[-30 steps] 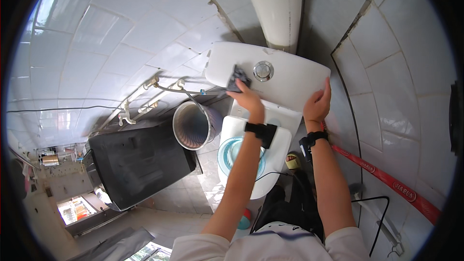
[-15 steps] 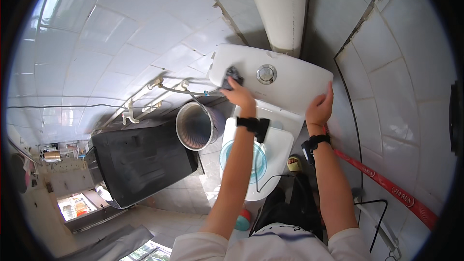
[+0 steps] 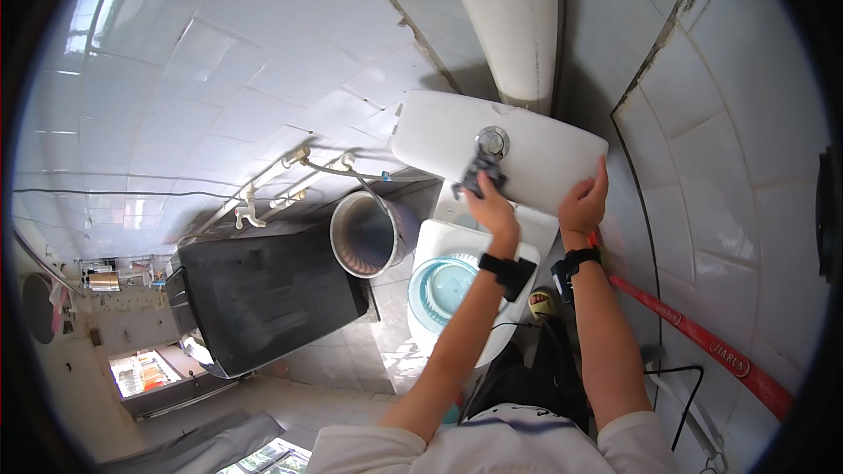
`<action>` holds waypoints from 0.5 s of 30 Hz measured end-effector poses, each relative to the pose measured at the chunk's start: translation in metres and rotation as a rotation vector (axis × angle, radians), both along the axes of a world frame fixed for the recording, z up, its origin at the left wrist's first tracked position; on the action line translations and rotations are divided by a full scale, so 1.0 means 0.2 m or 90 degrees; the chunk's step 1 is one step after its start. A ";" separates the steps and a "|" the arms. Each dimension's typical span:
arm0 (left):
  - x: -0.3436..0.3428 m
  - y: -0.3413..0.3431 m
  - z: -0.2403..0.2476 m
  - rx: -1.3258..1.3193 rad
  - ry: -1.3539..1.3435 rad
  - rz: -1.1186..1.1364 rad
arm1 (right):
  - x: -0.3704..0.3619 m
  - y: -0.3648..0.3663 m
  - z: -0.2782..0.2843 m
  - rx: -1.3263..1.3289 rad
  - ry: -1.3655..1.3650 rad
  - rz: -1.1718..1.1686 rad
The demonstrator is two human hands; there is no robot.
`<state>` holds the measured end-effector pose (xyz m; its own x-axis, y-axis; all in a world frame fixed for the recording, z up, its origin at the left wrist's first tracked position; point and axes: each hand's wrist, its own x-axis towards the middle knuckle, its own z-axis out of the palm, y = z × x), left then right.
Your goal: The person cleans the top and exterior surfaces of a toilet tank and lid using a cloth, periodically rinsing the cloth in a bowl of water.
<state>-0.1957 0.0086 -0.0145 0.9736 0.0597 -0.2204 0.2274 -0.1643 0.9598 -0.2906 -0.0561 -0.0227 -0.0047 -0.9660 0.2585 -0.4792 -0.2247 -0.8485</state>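
Note:
My left hand (image 3: 493, 211) is closed on a crumpled dark grey cloth (image 3: 479, 172). The cloth lies against the front part of the white toilet tank lid (image 3: 549, 142), just below the round chrome flush button (image 3: 492, 141). At the tank's right end, my right hand (image 3: 583, 207) has its fingers stretched out along the corner and holds nothing. Whether its palm presses on the tank is hard to see. Below the tank, a clear blue basin (image 3: 420, 300) rests on the white toilet (image 3: 524, 256), partly behind my left forearm.
A tall ribbed bucket (image 3: 406, 233) stands left of the toilet, beside a large black-topped box-shaped thing (image 3: 263, 298). Pipes with a white tap (image 3: 249, 212) run along the left wall. A thick white pipe (image 3: 518, 26) rises behind the tank. A red pole (image 3: 702, 329) leans at the right.
My left hand has moved the cloth rightward along the tank, from its left end to the flush button. My right hand stays at the right corner. The view has shifted slightly.

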 end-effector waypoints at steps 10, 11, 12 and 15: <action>0.09 -0.03 -0.06 -0.071 0.070 0.073 | -0.02 0.01 0.02 0.004 0.018 -0.005; 0.31 0.05 -0.14 -0.057 -0.053 0.108 | 0.05 0.04 0.06 0.004 -0.001 0.010; 0.48 0.10 -0.17 -0.052 -0.075 0.114 | 0.07 0.05 0.05 0.007 -0.005 0.011; 0.65 0.08 -0.07 0.028 0.035 0.061 | -0.03 0.00 -0.04 -0.031 0.037 -0.019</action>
<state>-0.0666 0.0249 -0.0291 0.9493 0.1630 -0.2688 0.2966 -0.1811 0.9377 -0.2957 -0.0570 -0.0302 -0.0175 -0.9519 0.3058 -0.5339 -0.2497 -0.8078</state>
